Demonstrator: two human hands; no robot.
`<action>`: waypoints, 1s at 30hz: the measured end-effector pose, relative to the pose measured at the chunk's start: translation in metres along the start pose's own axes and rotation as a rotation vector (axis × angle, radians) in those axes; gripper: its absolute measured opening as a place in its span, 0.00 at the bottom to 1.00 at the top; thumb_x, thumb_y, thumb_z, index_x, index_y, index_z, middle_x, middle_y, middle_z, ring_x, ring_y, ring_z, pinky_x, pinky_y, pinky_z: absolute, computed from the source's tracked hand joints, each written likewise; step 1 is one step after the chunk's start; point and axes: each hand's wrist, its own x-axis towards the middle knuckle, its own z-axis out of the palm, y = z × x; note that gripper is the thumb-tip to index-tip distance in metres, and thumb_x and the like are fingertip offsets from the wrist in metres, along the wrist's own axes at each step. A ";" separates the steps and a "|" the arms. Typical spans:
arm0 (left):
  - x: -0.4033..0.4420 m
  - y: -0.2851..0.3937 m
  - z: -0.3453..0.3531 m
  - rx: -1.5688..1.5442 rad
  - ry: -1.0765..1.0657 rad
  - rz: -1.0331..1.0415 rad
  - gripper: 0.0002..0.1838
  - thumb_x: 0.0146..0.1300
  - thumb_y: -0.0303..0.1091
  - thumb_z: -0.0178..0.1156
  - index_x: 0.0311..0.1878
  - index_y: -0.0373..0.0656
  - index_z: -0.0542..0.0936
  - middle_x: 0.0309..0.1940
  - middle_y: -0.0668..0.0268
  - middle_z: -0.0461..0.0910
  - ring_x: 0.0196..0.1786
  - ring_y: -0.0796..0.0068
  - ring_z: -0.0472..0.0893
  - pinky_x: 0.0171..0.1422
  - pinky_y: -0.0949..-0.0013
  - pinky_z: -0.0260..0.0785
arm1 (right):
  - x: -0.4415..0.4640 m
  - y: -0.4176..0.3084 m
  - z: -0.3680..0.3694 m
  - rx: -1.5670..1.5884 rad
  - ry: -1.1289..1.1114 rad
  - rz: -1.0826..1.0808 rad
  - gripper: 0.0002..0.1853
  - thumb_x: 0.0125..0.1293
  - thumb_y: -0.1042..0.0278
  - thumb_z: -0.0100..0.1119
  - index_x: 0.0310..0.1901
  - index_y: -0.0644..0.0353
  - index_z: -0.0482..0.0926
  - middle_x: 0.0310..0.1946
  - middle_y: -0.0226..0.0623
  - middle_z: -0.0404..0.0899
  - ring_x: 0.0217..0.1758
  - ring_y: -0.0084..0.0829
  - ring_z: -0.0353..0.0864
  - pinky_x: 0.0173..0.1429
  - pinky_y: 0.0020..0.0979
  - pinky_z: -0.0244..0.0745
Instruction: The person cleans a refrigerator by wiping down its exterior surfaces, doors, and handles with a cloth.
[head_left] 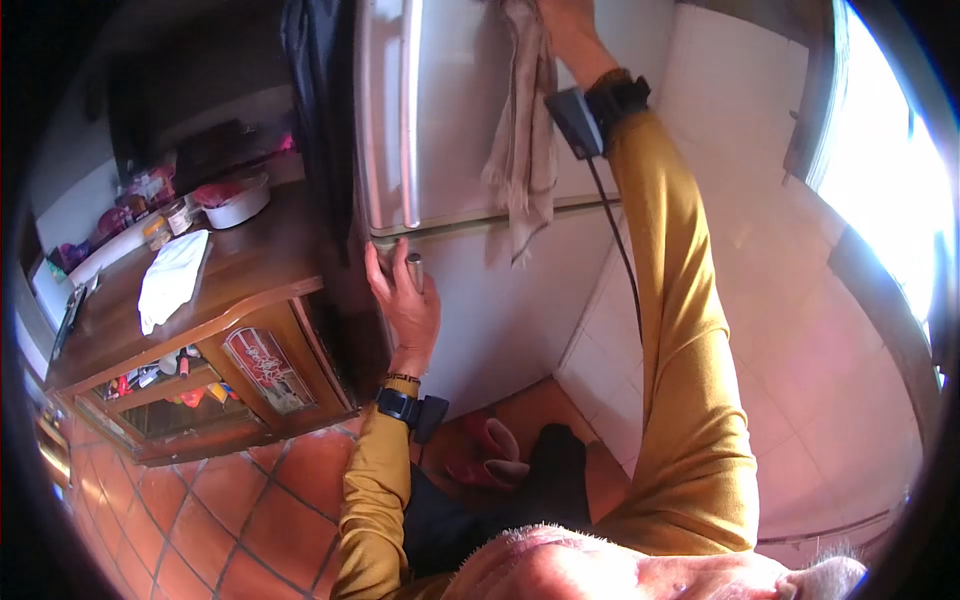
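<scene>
My left hand [408,310] is at the upper edge of the lower door of a white refrigerator [480,320]. Its fingers curl around a short grey rod [415,268], which looks like the end of the lower door handle; two fingertips reach the seam between the doors. High on the upper door, my right hand [575,35] is beside a hanging beige cloth [525,120]. The frame's top edge cuts off its fingers, so its grip cannot be made out. A long handle [411,120] runs down the upper door.
Left of the refrigerator stands a wooden cabinet [220,300] bearing a white cloth [174,278], jars [178,217] and a white bowl [238,205]. Dark fabric [325,120] hangs beside the refrigerator. A black cable [622,240] trails from my right wrist device. Pinkish boots [495,450] are on the tiled floor.
</scene>
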 end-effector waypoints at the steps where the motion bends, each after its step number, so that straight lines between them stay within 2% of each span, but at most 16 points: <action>1: 0.001 -0.002 0.002 0.003 0.011 -0.001 0.32 0.55 0.19 0.60 0.66 0.41 0.72 0.70 0.42 0.56 0.73 0.41 0.60 0.75 0.49 0.57 | 0.003 -0.014 0.003 0.004 -0.006 -0.009 0.15 0.61 0.60 0.59 0.31 0.67 0.84 0.25 0.49 0.83 0.27 0.43 0.83 0.35 0.44 0.73; 3: -0.001 -0.005 0.005 0.031 0.009 0.002 0.30 0.54 0.20 0.60 0.64 0.41 0.73 0.70 0.42 0.56 0.72 0.41 0.60 0.74 0.49 0.57 | 0.010 -0.034 0.001 -0.150 0.057 -0.244 0.16 0.61 0.58 0.61 0.32 0.67 0.84 0.24 0.48 0.83 0.25 0.39 0.81 0.35 0.42 0.74; 5: -0.001 -0.003 0.005 0.006 0.028 -0.014 0.30 0.54 0.21 0.60 0.64 0.41 0.73 0.69 0.42 0.57 0.72 0.41 0.61 0.74 0.49 0.58 | 0.008 -0.043 0.006 -0.150 0.025 -0.278 0.17 0.62 0.58 0.61 0.32 0.68 0.83 0.23 0.48 0.82 0.25 0.36 0.80 0.35 0.41 0.74; 7: -0.001 -0.004 0.003 0.050 -0.018 0.006 0.27 0.60 0.22 0.58 0.65 0.38 0.71 0.72 0.45 0.53 0.73 0.43 0.59 0.76 0.51 0.56 | -0.012 -0.050 0.017 -0.110 -0.153 -0.342 0.17 0.64 0.59 0.60 0.32 0.69 0.83 0.22 0.49 0.80 0.25 0.33 0.79 0.35 0.39 0.74; 8: 0.000 -0.005 0.003 0.047 -0.010 0.002 0.27 0.60 0.22 0.58 0.65 0.38 0.71 0.72 0.45 0.53 0.73 0.43 0.59 0.76 0.51 0.56 | -0.027 -0.054 0.024 -0.173 -0.143 -0.463 0.16 0.65 0.60 0.59 0.32 0.69 0.82 0.22 0.46 0.81 0.25 0.31 0.79 0.33 0.38 0.74; 9: -0.001 -0.005 0.003 0.036 -0.013 0.002 0.27 0.60 0.22 0.58 0.65 0.38 0.71 0.72 0.45 0.53 0.73 0.43 0.59 0.76 0.52 0.56 | -0.033 -0.053 0.032 -0.174 -0.235 -0.436 0.15 0.64 0.61 0.61 0.32 0.68 0.82 0.21 0.43 0.79 0.23 0.29 0.76 0.31 0.38 0.73; 11: -0.001 -0.008 0.004 0.026 -0.009 0.000 0.27 0.60 0.23 0.58 0.65 0.38 0.71 0.72 0.45 0.53 0.73 0.43 0.59 0.76 0.52 0.56 | -0.041 -0.052 0.040 -0.169 -0.272 -0.443 0.15 0.64 0.62 0.62 0.28 0.68 0.81 0.17 0.36 0.75 0.21 0.25 0.72 0.26 0.36 0.69; 12: -0.002 -0.009 0.007 0.031 0.019 0.014 0.28 0.58 0.22 0.59 0.64 0.40 0.72 0.70 0.43 0.56 0.72 0.42 0.61 0.74 0.51 0.58 | -0.038 -0.055 0.041 -0.171 -0.274 -0.446 0.15 0.64 0.62 0.62 0.28 0.68 0.81 0.17 0.36 0.75 0.21 0.25 0.72 0.26 0.36 0.69; 14: 0.000 -0.009 0.007 0.038 0.046 0.029 0.29 0.55 0.22 0.61 0.64 0.42 0.74 0.68 0.41 0.59 0.70 0.40 0.63 0.72 0.49 0.59 | -0.028 -0.075 0.042 -0.086 -0.297 -0.295 0.15 0.63 0.64 0.63 0.24 0.66 0.79 0.16 0.30 0.72 0.20 0.21 0.68 0.22 0.33 0.64; 15: 0.000 -0.005 0.005 0.020 0.033 0.005 0.29 0.55 0.22 0.61 0.64 0.42 0.74 0.68 0.41 0.59 0.70 0.40 0.63 0.72 0.49 0.59 | -0.023 -0.083 0.043 -0.088 -0.297 -0.291 0.15 0.63 0.64 0.63 0.24 0.66 0.79 0.16 0.30 0.72 0.20 0.21 0.68 0.22 0.33 0.64; 17: -0.003 -0.004 0.002 0.004 0.012 -0.019 0.29 0.55 0.22 0.61 0.64 0.42 0.74 0.68 0.41 0.59 0.70 0.39 0.63 0.72 0.49 0.59 | -0.013 -0.099 0.050 0.125 -0.264 -0.338 0.15 0.62 0.63 0.64 0.21 0.64 0.77 0.16 0.27 0.71 0.20 0.19 0.67 0.21 0.31 0.59; 21: -0.001 -0.007 0.005 0.005 0.004 0.002 0.29 0.57 0.21 0.61 0.64 0.41 0.73 0.70 0.42 0.56 0.71 0.41 0.61 0.74 0.50 0.58 | -0.020 -0.083 0.054 -0.057 -0.220 -0.366 0.18 0.62 0.61 0.63 0.20 0.64 0.75 0.15 0.28 0.69 0.21 0.20 0.65 0.23 0.33 0.61; 22: -0.002 -0.008 0.004 0.016 -0.006 0.000 0.28 0.58 0.21 0.61 0.64 0.41 0.73 0.71 0.43 0.55 0.72 0.41 0.61 0.75 0.50 0.58 | -0.038 -0.083 0.042 -0.069 -0.290 -0.330 0.19 0.62 0.61 0.62 0.20 0.66 0.75 0.15 0.29 0.68 0.21 0.20 0.65 0.25 0.35 0.62; 25: -0.003 -0.008 0.005 0.036 -0.001 -0.005 0.28 0.58 0.22 0.62 0.64 0.41 0.72 0.71 0.44 0.54 0.72 0.42 0.60 0.76 0.50 0.57 | -0.051 -0.066 0.042 -0.174 -0.257 -0.322 0.18 0.63 0.61 0.61 0.21 0.66 0.75 0.15 0.29 0.68 0.21 0.21 0.66 0.25 0.35 0.62; 28: 0.000 -0.003 0.004 0.027 0.026 -0.007 0.29 0.55 0.21 0.62 0.63 0.42 0.74 0.69 0.42 0.59 0.70 0.41 0.63 0.71 0.49 0.61 | -0.036 -0.081 0.048 0.013 -0.282 -0.273 0.17 0.63 0.63 0.62 0.20 0.64 0.76 0.15 0.26 0.69 0.20 0.19 0.65 0.23 0.32 0.60; 30: 0.000 -0.003 0.002 0.014 0.022 -0.004 0.29 0.55 0.21 0.62 0.63 0.43 0.74 0.69 0.42 0.59 0.70 0.41 0.63 0.71 0.49 0.61 | -0.027 -0.093 0.051 0.171 -0.303 -0.251 0.16 0.63 0.65 0.61 0.20 0.62 0.76 0.16 0.24 0.70 0.18 0.18 0.64 0.21 0.29 0.57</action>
